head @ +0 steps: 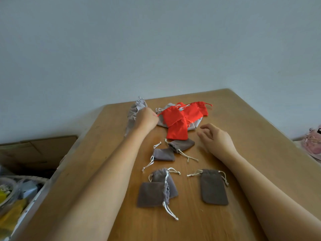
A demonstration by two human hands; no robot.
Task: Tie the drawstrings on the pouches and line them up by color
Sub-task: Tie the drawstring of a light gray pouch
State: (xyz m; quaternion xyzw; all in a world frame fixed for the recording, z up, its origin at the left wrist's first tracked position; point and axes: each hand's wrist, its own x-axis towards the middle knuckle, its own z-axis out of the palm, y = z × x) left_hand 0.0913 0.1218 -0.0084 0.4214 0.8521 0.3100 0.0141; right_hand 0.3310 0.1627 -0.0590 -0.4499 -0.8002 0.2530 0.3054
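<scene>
Several red pouches (175,119) lie heaped on a light grey pouch (192,125) at the far middle of the wooden table (243,119). Several dark grey pouches with pale drawstrings lie nearer me: two (184,144) (164,154) in the middle, an overlapping pair (151,193) and a single one (212,186) close by. A row of light grey pouches (134,112) runs along the table's far left edge. My left hand (147,119) rests against that row, fingers curled on a pouch. My right hand (215,138) hovers open, right of the red heap.
A cardboard box (34,150) and a basket of mixed items (15,192) sit below the table's left edge. Something pink (312,143) lies off the right edge. A plain wall rises behind the table.
</scene>
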